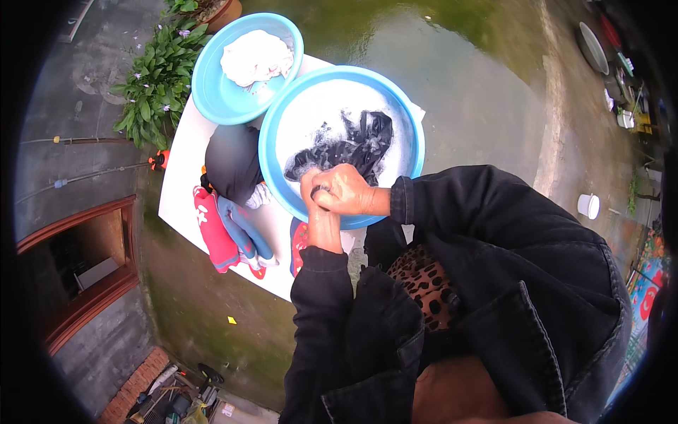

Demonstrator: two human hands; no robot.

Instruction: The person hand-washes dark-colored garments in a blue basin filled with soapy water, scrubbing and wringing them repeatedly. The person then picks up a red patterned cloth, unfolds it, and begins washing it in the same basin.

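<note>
A wide blue plastic basin [270, 127] stands before me, full of white suds [312, 100]. A wet black garment [344, 151] lies bunched and partly foam-covered in it. My left hand [308, 185] and my right hand [343, 186] press together at the basin's near rim. A dark bit of cloth shows at the right fist, whose fingers are curled tight. The left hand's fingers are mostly hidden behind the right, but it closes around the same garment's near end.
A second blue basin [220, 100] holds white cloth [257, 57]. Both basins stand on a white table [180, 196], beside a dark bundle [233, 161], a red garment [216, 228] and blue-grey cloth [241, 228]. Plants [151, 95] border the far left; a white bucket [588, 205] stands right.
</note>
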